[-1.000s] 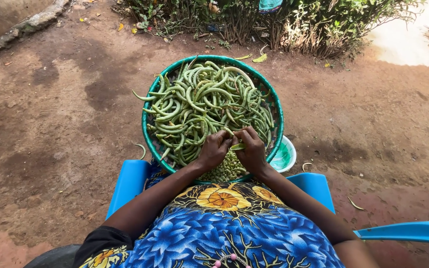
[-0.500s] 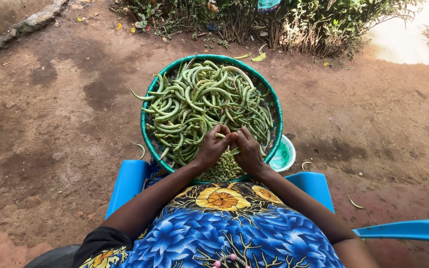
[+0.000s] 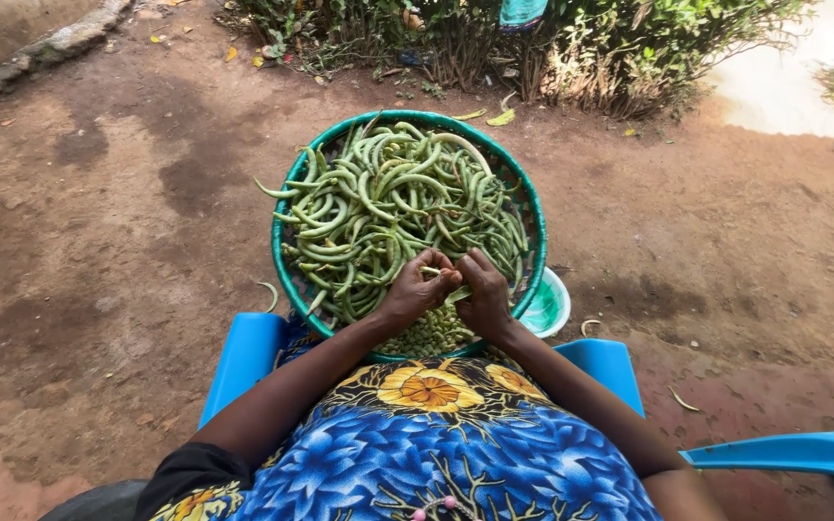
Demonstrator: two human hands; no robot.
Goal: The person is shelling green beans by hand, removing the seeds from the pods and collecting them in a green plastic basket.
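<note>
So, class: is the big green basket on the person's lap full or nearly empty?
Full. The green basket is heaped with long green bean pods almost to its rim, with shelled beans piled near both hands.

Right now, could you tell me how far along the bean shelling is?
Done: a small heap of shelled beans at the basket's near edge. In hand: left hand and right hand work one pod. Left: the big pile of whole pods, most of the basket.

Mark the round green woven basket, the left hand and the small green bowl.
Round green woven basket (image 3: 287,275), head view, left rim.
Left hand (image 3: 415,292), head view, back of hand.
Small green bowl (image 3: 549,307), head view, inner wall.
</note>
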